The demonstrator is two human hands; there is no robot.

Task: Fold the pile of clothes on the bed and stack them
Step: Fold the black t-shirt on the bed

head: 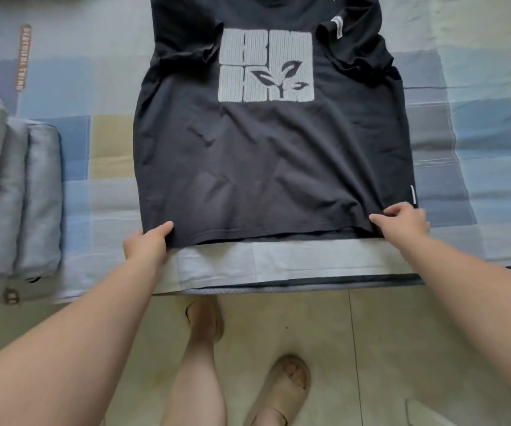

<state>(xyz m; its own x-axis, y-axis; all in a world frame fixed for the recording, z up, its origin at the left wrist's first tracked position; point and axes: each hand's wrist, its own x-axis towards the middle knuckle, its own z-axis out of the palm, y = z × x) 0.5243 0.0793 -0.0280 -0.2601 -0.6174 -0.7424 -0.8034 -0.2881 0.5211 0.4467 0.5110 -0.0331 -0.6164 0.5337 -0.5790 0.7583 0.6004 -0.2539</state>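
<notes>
A black T-shirt (266,167) with a white square leaf print lies flat on the bed, both sleeves folded in over the chest. Its bottom hem runs along the near edge of the bed. My left hand (148,244) pinches the hem's left corner, thumb on top of the cloth. My right hand (403,221) pinches the hem's right corner beside a small white side tag. Several folded grey-blue garments (17,198) lie in a row at the left of the bed.
The bed (463,133) carries a blue, grey and yellow patchwork sheet. Its near edge runs across the frame just below my hands. Beneath it is a tiled floor (370,348) with my legs and sandalled feet.
</notes>
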